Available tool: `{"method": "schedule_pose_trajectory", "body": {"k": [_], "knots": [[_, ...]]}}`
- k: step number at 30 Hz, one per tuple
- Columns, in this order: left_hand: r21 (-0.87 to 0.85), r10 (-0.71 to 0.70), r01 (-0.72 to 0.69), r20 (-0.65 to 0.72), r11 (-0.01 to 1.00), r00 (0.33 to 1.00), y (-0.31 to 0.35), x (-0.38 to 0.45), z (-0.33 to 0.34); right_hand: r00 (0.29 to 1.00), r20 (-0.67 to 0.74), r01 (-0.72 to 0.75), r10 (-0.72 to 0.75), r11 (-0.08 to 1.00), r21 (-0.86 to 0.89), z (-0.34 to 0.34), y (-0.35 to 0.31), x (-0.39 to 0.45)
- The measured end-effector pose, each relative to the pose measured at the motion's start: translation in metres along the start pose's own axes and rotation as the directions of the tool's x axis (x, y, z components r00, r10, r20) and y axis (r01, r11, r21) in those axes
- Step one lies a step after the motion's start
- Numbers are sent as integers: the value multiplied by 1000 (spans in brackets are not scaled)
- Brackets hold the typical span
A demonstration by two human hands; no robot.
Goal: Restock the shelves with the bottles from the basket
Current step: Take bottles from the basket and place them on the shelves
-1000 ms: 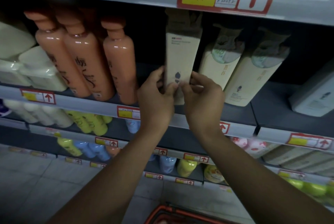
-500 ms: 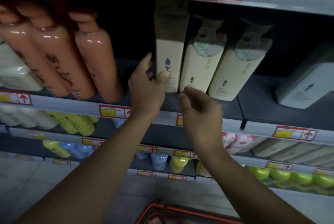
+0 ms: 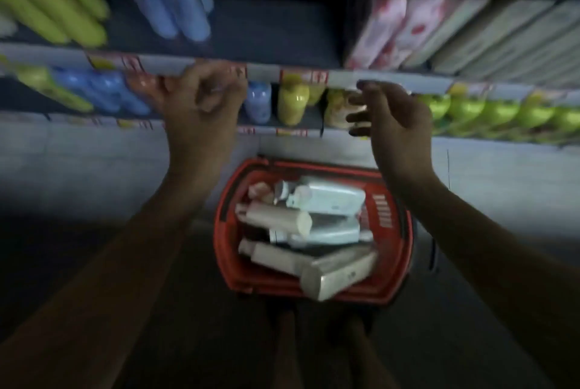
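A red basket [image 3: 398, 231] stands on the floor below me, filled with several pale bottles lying on their sides, among them a beige bottle [image 3: 340, 274] at the front and a white bottle [image 3: 329, 198] at the back. My left hand [image 3: 201, 106] hangs in the air above and left of the basket, fingers loosely curled, holding nothing. My right hand [image 3: 392, 118] hovers above the basket's right side with fingers spread and empty. The view is blurred by motion.
Lower shelves [image 3: 376, 77] run across the top of the view with yellow-green bottles [image 3: 53, 11], blue bottles [image 3: 169, 5], pink packs [image 3: 395, 27] and green bottles [image 3: 502, 112]. Grey floor [image 3: 94, 162] lies around the basket. My legs show below it.
Both hands have let go of the beige bottle on the upper shelf and dropped down. My view has swung from the upper shelf down to the basket on the floor.
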State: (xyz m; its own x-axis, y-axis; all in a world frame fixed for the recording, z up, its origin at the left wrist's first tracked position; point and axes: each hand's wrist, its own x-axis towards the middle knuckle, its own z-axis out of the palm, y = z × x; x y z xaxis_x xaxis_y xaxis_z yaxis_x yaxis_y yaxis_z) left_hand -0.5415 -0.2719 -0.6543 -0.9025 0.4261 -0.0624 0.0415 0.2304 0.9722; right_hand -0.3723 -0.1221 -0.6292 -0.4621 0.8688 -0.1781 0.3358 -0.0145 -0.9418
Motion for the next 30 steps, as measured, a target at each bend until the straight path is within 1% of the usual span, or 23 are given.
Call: {"method": "schedule_pose_trajectory", "body": {"k": [1,3,5,7,9,11,12,13,15,16,17,18,20,22,24,26,27,28,29,30], "knots": [[53,-45,43,35,998,998,-29,-17,-2,998,11,-60,60,996,-65,-7,34,-10],[166,-147,135,61,977,987,-80,-48,-3,980,24,-188,195,964,-187,-17,100,-29],[291,-276,247,62,924,959,-121,-76,-1,946,-2,-307,326,890,-336,-26,161,-45],[388,-378,318,86,865,922,-151,-98,3,891,29,-389,454,794,-467,-34,205,-63],[447,-475,384,108,808,873,-179,-114,9,843,94,-379,529,709,-594,-36,236,-81],[494,-548,437,99,752,830,-206,-125,17,825,163,-331,542,696,-638,-26,256,-90],[509,-575,459,91,729,813,-219,-130,21,821,206,-303,533,711,-635,-17,262,-91],[510,-605,489,80,708,792,-230,-134,25,816,258,-270,518,735,-622,-5,267,-90],[479,-684,588,35,652,729,-242,-141,33,789,371,-214,490,785,-582,23,273,-84],[443,-720,644,4,623,694,-248,-144,36,779,393,-216,488,798,-563,38,275,-82],[395,-752,695,-16,600,659,-253,-148,40,784,373,-246,497,799,-548,52,275,-81],[338,-780,738,-21,583,626,-256,-150,42,804,324,-279,499,797,-536,62,276,-82],[206,-838,819,7,536,546,-262,-153,49,849,229,-308,477,798,-518,72,279,-88],[25,-875,876,58,482,481,-257,-155,56,881,238,-231,410,810,-540,71,282,-99],[-122,-895,893,67,432,442,-245,-156,58,891,315,-103,328,820,-563,68,278,-105],[-227,-908,900,112,372,403,-229,-155,55,905,382,81,186,808,-584,66,267,-106],[-264,-907,904,165,337,387,-218,-152,52,905,417,210,79,770,-602,66,258,-107],[-281,-897,909,232,309,377,-208,-151,50,883,470,343,-22,713,-611,65,248,-109],[-303,-872,909,312,285,377,-198,-151,48,842,530,456,-100,658,-600,64,236,-112],[-334,-842,904,377,265,386,-188,-152,46,803,574,533,-158,622,-574,62,223,-117]]}}
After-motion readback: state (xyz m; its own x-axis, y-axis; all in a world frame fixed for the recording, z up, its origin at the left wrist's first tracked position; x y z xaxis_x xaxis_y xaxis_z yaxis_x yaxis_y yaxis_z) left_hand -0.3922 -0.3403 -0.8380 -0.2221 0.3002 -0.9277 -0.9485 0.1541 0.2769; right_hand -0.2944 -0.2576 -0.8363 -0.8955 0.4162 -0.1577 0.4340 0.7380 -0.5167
